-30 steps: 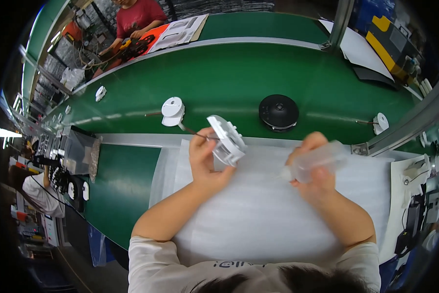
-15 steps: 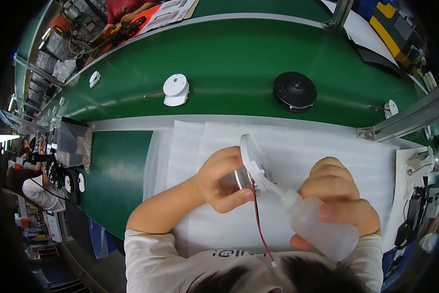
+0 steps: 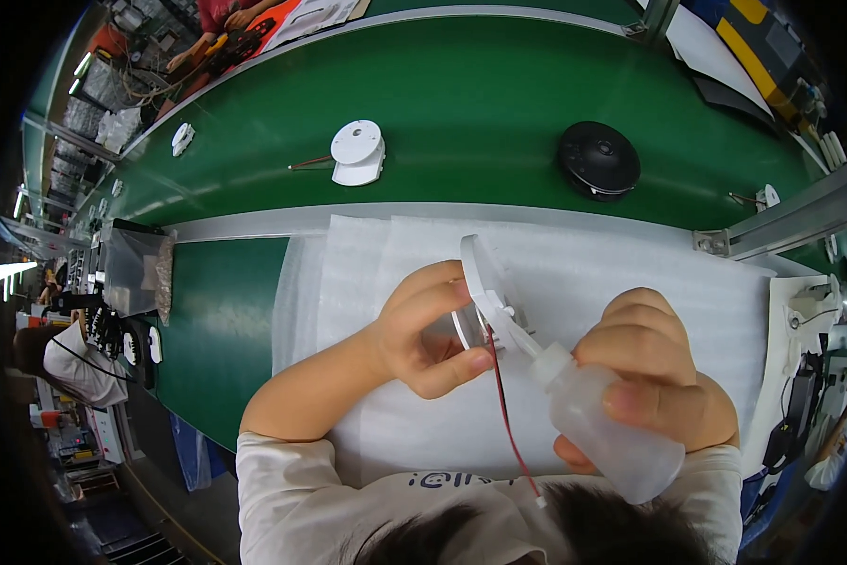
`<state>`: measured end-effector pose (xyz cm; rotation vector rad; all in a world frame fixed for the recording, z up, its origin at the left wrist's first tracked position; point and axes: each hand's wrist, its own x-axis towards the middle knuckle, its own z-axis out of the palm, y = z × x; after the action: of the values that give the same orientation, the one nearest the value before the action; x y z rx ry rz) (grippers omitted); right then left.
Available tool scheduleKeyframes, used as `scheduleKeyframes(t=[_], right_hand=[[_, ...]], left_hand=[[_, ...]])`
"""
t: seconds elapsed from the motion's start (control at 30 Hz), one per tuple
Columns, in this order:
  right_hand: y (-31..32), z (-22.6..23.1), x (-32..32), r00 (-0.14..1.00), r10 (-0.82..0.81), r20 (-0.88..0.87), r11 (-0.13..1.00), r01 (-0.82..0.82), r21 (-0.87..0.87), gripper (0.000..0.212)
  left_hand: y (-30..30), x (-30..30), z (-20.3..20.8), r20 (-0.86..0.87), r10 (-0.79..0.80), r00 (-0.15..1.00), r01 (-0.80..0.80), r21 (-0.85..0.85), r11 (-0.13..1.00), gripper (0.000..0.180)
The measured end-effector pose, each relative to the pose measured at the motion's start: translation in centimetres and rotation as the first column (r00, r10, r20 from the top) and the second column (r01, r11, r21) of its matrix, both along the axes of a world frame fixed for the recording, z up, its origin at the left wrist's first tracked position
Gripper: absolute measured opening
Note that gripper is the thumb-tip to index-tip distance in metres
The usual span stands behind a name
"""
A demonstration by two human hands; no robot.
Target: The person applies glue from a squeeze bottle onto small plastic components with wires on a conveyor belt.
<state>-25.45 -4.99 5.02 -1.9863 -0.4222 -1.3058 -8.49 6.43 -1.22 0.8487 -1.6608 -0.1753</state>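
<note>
My left hand (image 3: 433,330) grips a white round plastic housing (image 3: 480,281) by its edge, thumb below and fingers above. The housing is tilted up on its side. A thin red and black wire (image 3: 504,414) hangs from it, ending in a small white connector. My right hand (image 3: 654,367) is wrapped around a translucent squeeze bottle (image 3: 612,433). The bottle leans with its white cap and narrow nozzle pointing up and left at the housing. Its tip meets the housing's inner side, though the exact contact spot cannot be made out.
White foam sheeting (image 3: 376,282) covers the bench under my hands. Beyond a metal rail, a green belt (image 3: 461,104) carries a white housing (image 3: 357,151) with a wire and a black round device (image 3: 599,160). A clear bin (image 3: 133,268) stands left; a metal post (image 3: 800,209) rises right.
On the green belt, the white housing and black device have shifted right. The whole view has moved slightly. Both hands keep their holds, with the nozzle still at the housing.
</note>
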Motion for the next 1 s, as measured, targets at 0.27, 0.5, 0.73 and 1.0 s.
scheduleKeyframes(t=[0.27, 0.5, 0.73, 1.0], right_hand=[[-0.1, -0.5, 0.1, 0.998, -0.011, 0.069, 0.997, 0.016, -0.077, 0.031], [-0.1, -0.3, -0.2, 0.998, -0.026, 0.064, 0.995, 0.033, -0.099, 0.03], [0.0, 0.4, -0.6, 1.0, -0.013, -0.003, 1.0, 0.013, 0.018, 0.039], [-0.1, 0.6, -1.2, 0.998, -0.007, -0.057, 0.998, 0.011, 0.06, 0.044]], left_hand=[[0.0, -0.2, 0.3, -0.008, 0.023, 1.0, -0.023, -0.016, 1.0, 0.058], [-0.1, -0.1, 0.1, -0.048, 0.017, 0.999, -0.018, -0.011, 1.0, 0.056], [-0.2, -0.3, 0.0, -0.019, 0.017, 1.0, -0.017, 0.007, 1.0, 0.058], [-0.4, -0.7, -0.1, -0.028, 0.048, 0.998, -0.049, -0.048, 0.998, 0.059]])
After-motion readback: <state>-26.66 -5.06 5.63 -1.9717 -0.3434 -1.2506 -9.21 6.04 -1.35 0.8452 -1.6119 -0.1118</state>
